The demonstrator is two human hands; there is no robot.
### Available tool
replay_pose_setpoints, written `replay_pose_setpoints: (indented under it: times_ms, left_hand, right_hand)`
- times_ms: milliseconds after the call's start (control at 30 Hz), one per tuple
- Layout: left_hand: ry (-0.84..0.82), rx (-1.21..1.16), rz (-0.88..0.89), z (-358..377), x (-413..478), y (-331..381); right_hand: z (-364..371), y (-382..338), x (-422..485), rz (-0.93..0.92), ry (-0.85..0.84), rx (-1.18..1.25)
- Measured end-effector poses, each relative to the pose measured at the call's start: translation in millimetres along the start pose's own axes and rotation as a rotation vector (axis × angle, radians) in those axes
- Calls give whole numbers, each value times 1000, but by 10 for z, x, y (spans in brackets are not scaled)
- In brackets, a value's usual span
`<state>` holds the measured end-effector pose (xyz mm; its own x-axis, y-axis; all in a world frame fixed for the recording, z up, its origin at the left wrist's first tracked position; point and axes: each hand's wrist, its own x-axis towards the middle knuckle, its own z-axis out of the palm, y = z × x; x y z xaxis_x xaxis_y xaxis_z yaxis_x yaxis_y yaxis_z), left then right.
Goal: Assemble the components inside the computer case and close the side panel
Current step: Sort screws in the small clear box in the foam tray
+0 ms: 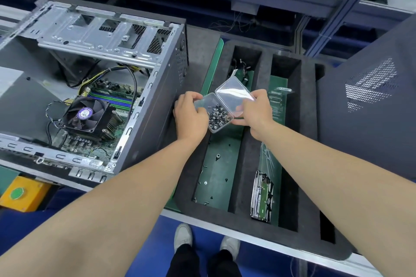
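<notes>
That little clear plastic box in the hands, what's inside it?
The clear box, lid open, holds a heap of small dark screws. The left hand covers its left end, so that part is hidden.

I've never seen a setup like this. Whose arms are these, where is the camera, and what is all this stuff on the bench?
There is no machine here: a person wears a camera on the head, so the one picture looks down along both bare arms to the shoes on the blue floor.

The left hand and the right hand together hold a small clear plastic box with its hinged lid flipped open; it holds a heap of small dark screws.

To the left lies an open computer case on its side, showing a circuit board and a cooling fan.

Below the hands sits a dark foam tray with long compartments: one has loose screws scattered on its green floor, the next holds a hard drive standing on edge. The dark perforated sheet at right looks like the case's side panel.
</notes>
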<state>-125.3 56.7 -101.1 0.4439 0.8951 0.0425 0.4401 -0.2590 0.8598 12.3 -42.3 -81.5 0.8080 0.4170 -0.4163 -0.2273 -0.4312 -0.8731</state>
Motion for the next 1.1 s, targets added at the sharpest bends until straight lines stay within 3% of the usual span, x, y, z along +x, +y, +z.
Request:
replay_pose_setpoints:
  times_ms: [167, 400, 667, 1100]
  left_hand:
    - [-95, 116, 99, -41, -56, 21]
    - [-294, 23, 94, -28, -146, 6]
    - [-299, 129, 200, -28, -159, -67]
    - [-324, -22, 117, -73, -190, -71]
  right_hand:
    - [-246, -6, 36, -78, -59, -178]
    - [-427, 69, 19, -205, -121, -432]
    - [-476, 108, -22, -212, -167, -429]
    - [-558, 103, -79, -41, -211, -189]
